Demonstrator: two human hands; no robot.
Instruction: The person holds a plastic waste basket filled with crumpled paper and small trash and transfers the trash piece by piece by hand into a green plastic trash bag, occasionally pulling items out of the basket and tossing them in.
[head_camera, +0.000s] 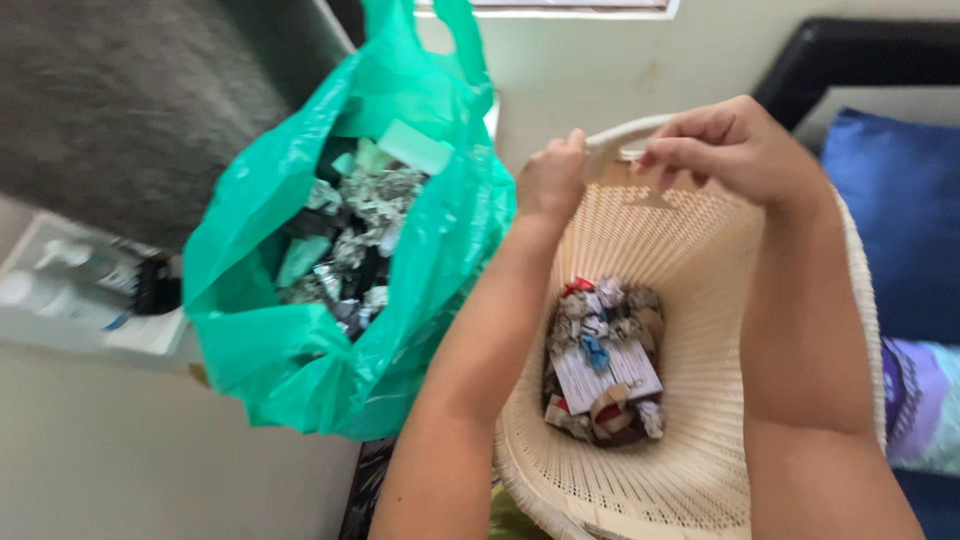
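Both hands, left (550, 180) and right (735, 145), fingers pinching the cream basket (700, 450) rim beside a green bag (250, 350).

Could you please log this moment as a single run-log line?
left hand: grips basket rim | right hand: grips basket rim | basket: tilted, paper scraps at bottom | green bag: open beside, holds trash

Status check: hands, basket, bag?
Left hand and right hand grip the far rim of the cream basket. Crumpled trash inside. Green bag open alongside.
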